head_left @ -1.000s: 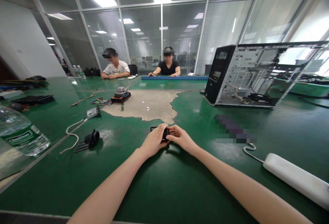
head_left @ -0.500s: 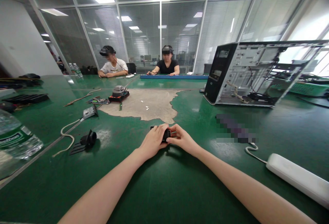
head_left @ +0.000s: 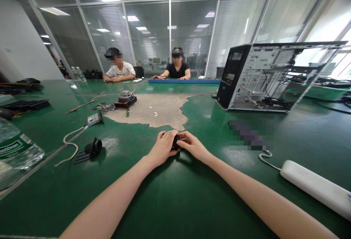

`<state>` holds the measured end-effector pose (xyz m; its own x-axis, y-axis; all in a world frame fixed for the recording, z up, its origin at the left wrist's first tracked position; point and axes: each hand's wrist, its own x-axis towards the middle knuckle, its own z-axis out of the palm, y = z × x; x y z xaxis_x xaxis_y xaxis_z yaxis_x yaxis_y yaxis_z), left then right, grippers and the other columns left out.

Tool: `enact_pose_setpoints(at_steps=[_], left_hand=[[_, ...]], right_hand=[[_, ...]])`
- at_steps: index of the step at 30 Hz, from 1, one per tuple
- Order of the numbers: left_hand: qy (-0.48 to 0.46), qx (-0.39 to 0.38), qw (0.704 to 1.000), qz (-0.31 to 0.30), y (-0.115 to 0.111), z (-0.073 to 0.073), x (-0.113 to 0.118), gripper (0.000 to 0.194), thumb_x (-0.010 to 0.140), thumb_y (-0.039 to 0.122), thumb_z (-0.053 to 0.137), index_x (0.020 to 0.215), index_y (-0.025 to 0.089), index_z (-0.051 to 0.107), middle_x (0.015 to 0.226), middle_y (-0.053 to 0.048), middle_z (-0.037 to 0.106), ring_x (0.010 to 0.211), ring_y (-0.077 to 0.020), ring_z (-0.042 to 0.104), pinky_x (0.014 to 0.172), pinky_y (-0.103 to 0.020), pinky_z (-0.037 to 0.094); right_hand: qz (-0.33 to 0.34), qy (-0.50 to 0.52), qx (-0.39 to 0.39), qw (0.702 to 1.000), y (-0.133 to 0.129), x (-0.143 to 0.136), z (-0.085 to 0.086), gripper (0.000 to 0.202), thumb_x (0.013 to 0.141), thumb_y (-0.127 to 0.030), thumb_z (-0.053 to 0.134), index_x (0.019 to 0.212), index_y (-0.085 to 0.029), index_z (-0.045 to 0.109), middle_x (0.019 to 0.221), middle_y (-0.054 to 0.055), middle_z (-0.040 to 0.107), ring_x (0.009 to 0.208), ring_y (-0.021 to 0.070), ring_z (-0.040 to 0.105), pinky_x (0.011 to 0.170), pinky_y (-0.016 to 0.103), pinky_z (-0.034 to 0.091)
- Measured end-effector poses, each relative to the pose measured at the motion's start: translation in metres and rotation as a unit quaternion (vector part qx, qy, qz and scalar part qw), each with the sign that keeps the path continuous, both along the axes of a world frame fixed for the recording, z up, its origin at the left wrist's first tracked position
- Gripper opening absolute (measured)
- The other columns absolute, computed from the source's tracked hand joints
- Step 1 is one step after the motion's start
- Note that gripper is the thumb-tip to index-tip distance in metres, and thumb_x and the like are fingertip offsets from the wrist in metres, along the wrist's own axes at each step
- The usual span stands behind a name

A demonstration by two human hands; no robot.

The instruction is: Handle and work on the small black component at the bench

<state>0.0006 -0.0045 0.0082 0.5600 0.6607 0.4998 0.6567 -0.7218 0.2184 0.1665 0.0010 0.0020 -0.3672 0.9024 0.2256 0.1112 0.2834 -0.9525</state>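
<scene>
At the middle of the green table (head_left: 175,202), both hands are closed around a small black part (head_left: 175,143). My left hand (head_left: 163,144) wraps over its top and left side, hiding most of it. From the right, the thumb and fingers of my right hand (head_left: 192,144) pinch its edge. What kind of part it is I cannot make out. Just beyond the hands lies a bare, torn-edged patch (head_left: 161,111) in the table's green covering.
An open computer case (head_left: 233,78) stands at the right, behind a white power strip (head_left: 315,187). At left are a black plastic part (head_left: 93,147), a metal bracket (head_left: 94,118), a water bottle (head_left: 16,147) and a heatsink with fan (head_left: 125,99). Two people sit across the table.
The view has shifted slightly. My right fingers have moved a little on the black part's edge, while my left hand keeps its hold over it.
</scene>
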Motion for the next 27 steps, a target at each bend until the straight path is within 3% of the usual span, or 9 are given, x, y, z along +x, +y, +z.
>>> enact_pose_setpoints(at_steps=[7,12,17,24,27], left_hand=[[-0.007,-0.009,1.000,-0.001,-0.0002,0.0000,-0.0005,0.058,0.068,0.019,0.059,0.117,0.020,0.027,0.117,-0.008,0.046,0.107,-0.0218,0.043,0.093,-0.041,0.023],[-0.006,0.000,1.000,0.001,-0.0004,-0.0001,-0.0002,0.058,0.069,0.022,0.060,0.117,0.020,0.028,0.115,-0.008,0.047,0.106,-0.0217,0.043,0.092,-0.040,0.025],[-0.001,0.000,1.000,0.006,-0.0003,-0.0006,-0.0003,0.059,0.068,0.022,0.060,0.118,0.020,0.027,0.118,-0.009,0.045,0.107,-0.0226,0.043,0.091,-0.040,0.025],[0.001,-0.005,1.000,0.006,-0.0009,0.0007,-0.0007,0.059,0.068,0.020,0.060,0.117,0.020,0.028,0.116,-0.008,0.047,0.106,-0.0228,0.044,0.091,-0.040,0.025],[0.000,-0.003,1.000,0.008,-0.0008,0.0006,-0.0007,0.058,0.068,0.021,0.060,0.117,0.020,0.028,0.116,-0.008,0.047,0.105,-0.0230,0.044,0.091,-0.040,0.025]], right_hand=[[0.039,0.025,0.022,0.999,-0.0023,0.0034,0.0002,0.030,0.067,-0.027,0.064,0.092,-0.020,0.048,0.094,0.001,0.053,0.085,0.0144,0.056,0.073,0.030,0.048],[0.015,0.026,0.017,0.999,-0.0034,0.0014,-0.0007,0.021,0.074,-0.032,0.056,0.089,-0.020,0.049,0.089,0.001,0.055,0.077,0.0123,0.057,0.070,0.029,0.048],[-0.012,0.006,0.007,1.000,-0.0010,0.0006,-0.0018,0.029,0.072,-0.034,0.058,0.096,-0.019,0.051,0.094,0.003,0.056,0.078,0.0137,0.058,0.071,0.030,0.049],[0.047,0.036,0.003,0.998,-0.0028,0.0039,0.0028,0.033,0.063,-0.027,0.067,0.090,-0.020,0.049,0.093,0.001,0.055,0.084,0.0141,0.057,0.074,0.030,0.048],[0.040,0.050,0.000,0.998,-0.0035,0.0023,0.0022,0.028,0.066,-0.028,0.064,0.088,-0.021,0.048,0.090,0.000,0.054,0.081,0.0134,0.057,0.072,0.029,0.048]])
